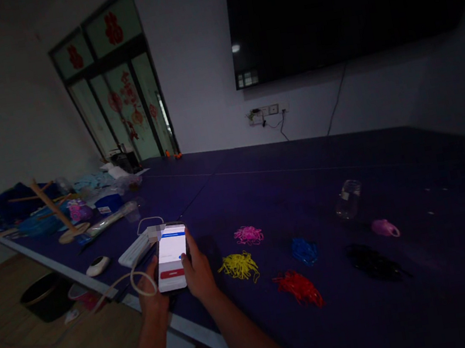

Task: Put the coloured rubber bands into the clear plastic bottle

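A smartphone (171, 261) with a lit screen is held upright between both hands over the table's near edge. My left hand (148, 288) grips its left side, with a pale cable loop crossing the fingers. On the other side, my right hand (198, 269) wraps round the edge, its thumb over the screen. To the right lie loose piles of thin bands or strings: yellow (239, 265), pink (248, 235), blue (304, 251), red (300, 287) and black (372, 261). Beyond them are a clear jar (348, 200) on its side and a small pink object (385, 228).
A white power strip (136, 249) and a white oval device (97, 266) sit left of the phone. Farther left stand a wooden rack (53, 207), a blue box (108, 204) and plastic bags. A black bucket (47, 297) is on the floor.
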`<state>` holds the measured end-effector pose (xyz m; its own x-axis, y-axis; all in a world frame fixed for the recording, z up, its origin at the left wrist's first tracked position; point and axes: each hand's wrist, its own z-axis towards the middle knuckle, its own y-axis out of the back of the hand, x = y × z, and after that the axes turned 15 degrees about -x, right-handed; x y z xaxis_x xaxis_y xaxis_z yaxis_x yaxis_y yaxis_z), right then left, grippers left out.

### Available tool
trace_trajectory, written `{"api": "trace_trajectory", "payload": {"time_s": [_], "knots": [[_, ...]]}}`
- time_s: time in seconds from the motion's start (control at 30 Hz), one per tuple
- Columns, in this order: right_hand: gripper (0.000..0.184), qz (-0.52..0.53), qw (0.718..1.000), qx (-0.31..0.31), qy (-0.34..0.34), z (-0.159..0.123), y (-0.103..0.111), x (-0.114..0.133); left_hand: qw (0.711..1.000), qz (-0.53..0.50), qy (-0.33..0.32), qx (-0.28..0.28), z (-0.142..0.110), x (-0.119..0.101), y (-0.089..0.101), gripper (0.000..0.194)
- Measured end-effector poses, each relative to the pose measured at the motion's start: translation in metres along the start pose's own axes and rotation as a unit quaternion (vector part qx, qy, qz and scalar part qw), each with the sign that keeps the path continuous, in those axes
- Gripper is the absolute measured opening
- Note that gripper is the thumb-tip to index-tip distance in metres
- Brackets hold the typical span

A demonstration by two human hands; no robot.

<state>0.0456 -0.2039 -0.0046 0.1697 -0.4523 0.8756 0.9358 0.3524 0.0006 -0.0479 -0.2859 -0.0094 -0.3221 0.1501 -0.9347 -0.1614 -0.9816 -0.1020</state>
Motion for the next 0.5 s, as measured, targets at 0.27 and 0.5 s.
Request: {"api": "trace_trajectory", "payload": {"time_s": [0.27, 0.5], "knots": [[0.056, -0.171, 0.971, -0.034, 0.166, 0.01, 0.015, 0.017, 1.0, -0.013, 0.015, -0.023, -0.003, 0.0, 0.0, 0.028], [0.044, -0.256, 0.92, 0.024, 0.295, 0.016, 0.022, 0.033, 0.996, -0.071, 0.057, -0.016, -0.012, -0.02, -0.004, 0.014]]}}
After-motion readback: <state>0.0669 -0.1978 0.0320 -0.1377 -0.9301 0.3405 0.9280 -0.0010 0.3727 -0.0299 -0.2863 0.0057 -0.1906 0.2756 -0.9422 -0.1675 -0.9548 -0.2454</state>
